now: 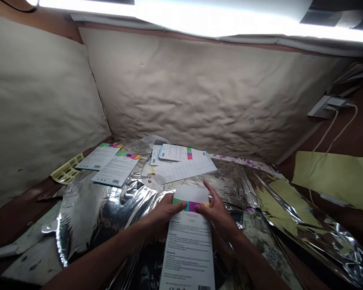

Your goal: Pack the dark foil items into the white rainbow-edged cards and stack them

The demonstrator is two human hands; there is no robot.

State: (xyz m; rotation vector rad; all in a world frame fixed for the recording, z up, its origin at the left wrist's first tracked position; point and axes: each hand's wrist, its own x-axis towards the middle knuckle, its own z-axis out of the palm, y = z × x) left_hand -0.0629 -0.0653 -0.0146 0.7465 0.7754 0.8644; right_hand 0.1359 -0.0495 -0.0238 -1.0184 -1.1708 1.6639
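Observation:
Between my two hands is a flat printed card packet (189, 249), its text side facing up and a barcode at its near edge. A colourful band crosses its top, and a plain white flap stands out beyond that band. My left hand (166, 209) grips the packet's upper left edge, thumb on the coloured band. On the upper right, my right hand (218, 211) pinches the same band with its thumb, while its index finger points up, off the card. The fingers underneath are hidden.
Two similar packets (116, 169) lie at the left beside a yellow label sheet (67, 168). Behind my hands rests a small stack of packets (175, 153) on a white gridded sheet (189, 170). Crinkled silver foil (115, 209) covers the table. A socket with cables (328, 106) hangs at right.

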